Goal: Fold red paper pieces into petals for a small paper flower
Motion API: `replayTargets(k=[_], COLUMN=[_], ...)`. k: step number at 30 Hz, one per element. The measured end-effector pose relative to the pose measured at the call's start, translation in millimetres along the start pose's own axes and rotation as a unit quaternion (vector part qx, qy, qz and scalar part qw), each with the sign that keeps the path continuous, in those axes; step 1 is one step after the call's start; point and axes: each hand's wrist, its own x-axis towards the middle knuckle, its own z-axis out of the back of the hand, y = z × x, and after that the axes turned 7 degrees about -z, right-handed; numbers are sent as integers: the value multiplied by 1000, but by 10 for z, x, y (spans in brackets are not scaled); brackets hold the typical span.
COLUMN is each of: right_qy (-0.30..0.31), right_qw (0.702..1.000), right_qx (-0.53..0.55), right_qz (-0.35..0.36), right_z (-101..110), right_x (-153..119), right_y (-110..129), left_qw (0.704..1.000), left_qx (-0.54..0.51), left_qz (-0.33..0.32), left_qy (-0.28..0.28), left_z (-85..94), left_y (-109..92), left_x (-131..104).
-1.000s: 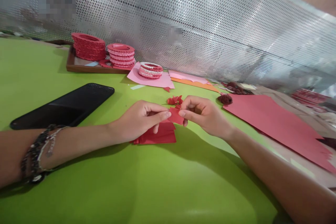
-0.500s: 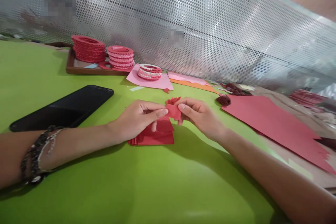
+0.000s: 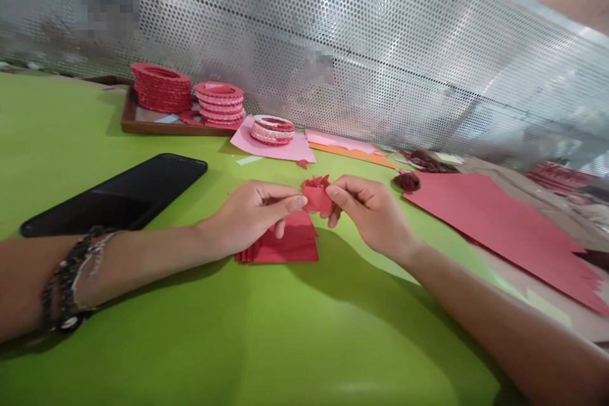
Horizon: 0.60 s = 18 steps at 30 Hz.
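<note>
Left hand (image 3: 252, 216), right hand (image 3: 373, 212): pinching red paper (image 3: 317, 200) at opposite edges; green table (image 3: 285, 336) spreading nearer than both; perforated screen (image 3: 371, 32) beyond.

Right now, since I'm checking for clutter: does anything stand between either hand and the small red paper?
Nothing visible does: the left hand and right hand each hold a side of the small red paper. The red paper stack lies below it in view, the pointed red pieces beyond.
</note>
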Motion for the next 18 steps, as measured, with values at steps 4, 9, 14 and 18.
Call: replayTargets(k=[4, 9, 14, 18], right_qy=[-11, 12, 18, 3], right_qw=[997, 977, 962, 968], right_qx=[-57, -168, -209, -196], right_qz=[46, 132, 176, 159], right_z=[25, 67, 28, -10], right_x=[-11, -25, -55, -56], right_y=[-11, -12, 19, 10], left_qw=[1000, 999, 996, 995], left_qx=[0, -21, -6, 8], left_qz=[-2, -7, -37, -33], left_qy=[14, 43, 87, 97], left_z=[0, -13, -42, -49], left_y=[9, 0, -21, -24], left_x=[2, -3, -26, -54])
